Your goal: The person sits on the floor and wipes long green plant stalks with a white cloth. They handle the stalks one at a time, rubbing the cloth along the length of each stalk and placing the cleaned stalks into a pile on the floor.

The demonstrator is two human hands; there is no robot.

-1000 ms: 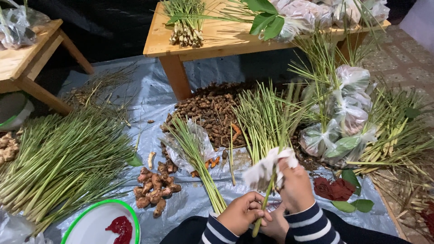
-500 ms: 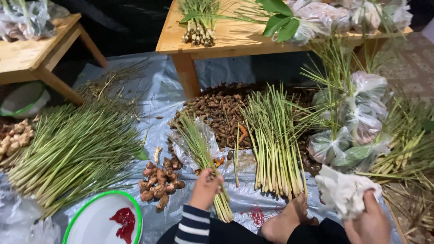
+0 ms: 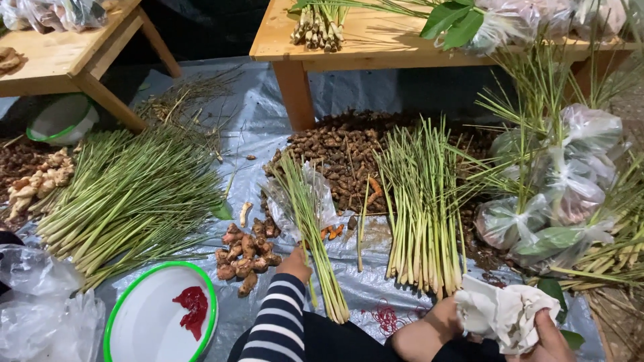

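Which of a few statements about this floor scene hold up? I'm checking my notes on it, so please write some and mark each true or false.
1. The left hand reaches to the small bundle of green lemongrass stalks on the grey plastic sheet. True.
2. The right hand holds a knife. False: it holds crumpled white plastic bags.
3. The round white plate with a green rim carries a pile of red rubber bands. True.
4. The brown ginger-like roots lie on the wooden table. False: they lie on the sheet, beside the plate.
5. The left arm wears a striped sleeve. True.
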